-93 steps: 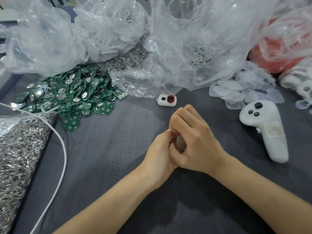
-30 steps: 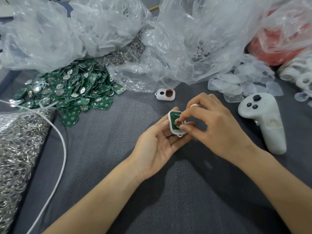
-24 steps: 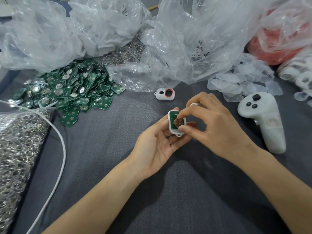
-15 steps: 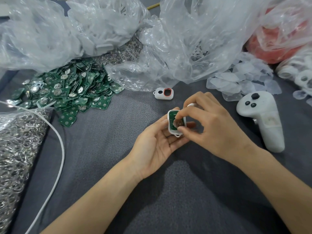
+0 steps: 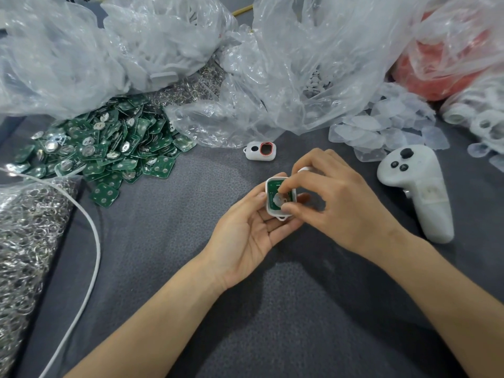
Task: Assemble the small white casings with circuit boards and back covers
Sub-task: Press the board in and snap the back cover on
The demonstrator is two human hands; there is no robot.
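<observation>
Grey cloth covers the tabletop (image 5: 272, 323) at the bottom of the frame. Just above the middle, the left hand (image 5: 245, 236) lies palm up. Its fingers (image 5: 278, 231) curl under a white casing (image 5: 272, 213), with the thumb on the casing's left edge. So the casing sits in that hand, open side up. Its long side runs from near to far, and its little loop is at the near end. A green board (image 5: 272, 186) lies inside it.

The right hand (image 5: 341, 211) comes in from the right. Its thumb and first finger pinch down on the board's round metal disc (image 5: 277, 199). A white bit (image 5: 305, 169) peeks out at the far side of this hand. It may be the back cover, but I cannot tell. I think the board is being pushed in flat, and the cover must go on from above.

Farther up, a done casing (image 5: 260, 151) lies on the cloth, apart from the hands. At upper left is a pile of boards (image 5: 109, 154).
</observation>
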